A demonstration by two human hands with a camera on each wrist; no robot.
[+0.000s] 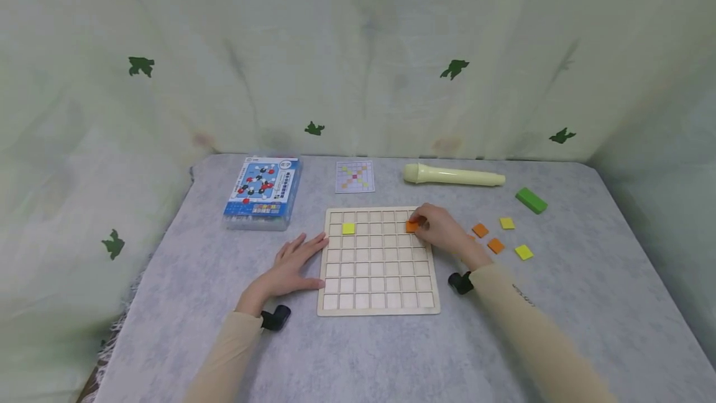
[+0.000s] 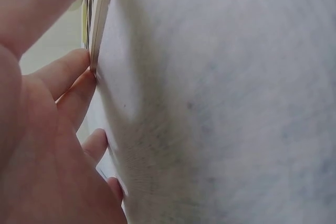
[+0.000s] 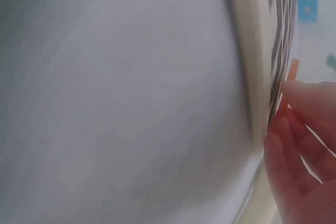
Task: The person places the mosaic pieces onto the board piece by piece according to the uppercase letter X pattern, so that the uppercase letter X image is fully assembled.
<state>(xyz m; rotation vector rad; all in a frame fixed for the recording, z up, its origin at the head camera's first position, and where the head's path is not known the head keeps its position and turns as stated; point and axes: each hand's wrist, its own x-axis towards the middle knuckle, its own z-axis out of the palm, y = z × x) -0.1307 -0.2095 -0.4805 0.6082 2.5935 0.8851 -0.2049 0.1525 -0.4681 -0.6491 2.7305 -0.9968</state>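
A square wooden grid board (image 1: 376,313) lies on the cloth, with one yellow tile (image 1: 348,229) in a cell near its upper left. My right hand (image 1: 442,229) pinches an orange tile (image 1: 411,227) over the board's upper right cells. In the right wrist view that orange tile (image 3: 294,69) stands tilted between thumb and fingers, close to the board's edge. At the left edge of the board my left hand (image 1: 288,269) lies with fingers spread, its thumb and fingertips touching the rim (image 2: 102,19).
Loose orange tiles (image 1: 495,245) and yellow tiles (image 1: 524,252) lie right of the board, near a green block (image 1: 531,200). Behind the board are a patterned card (image 1: 355,177) and a pale yellow microphone-shaped stick (image 1: 455,175). A blue-and-white box (image 1: 263,188) stands at the back left.
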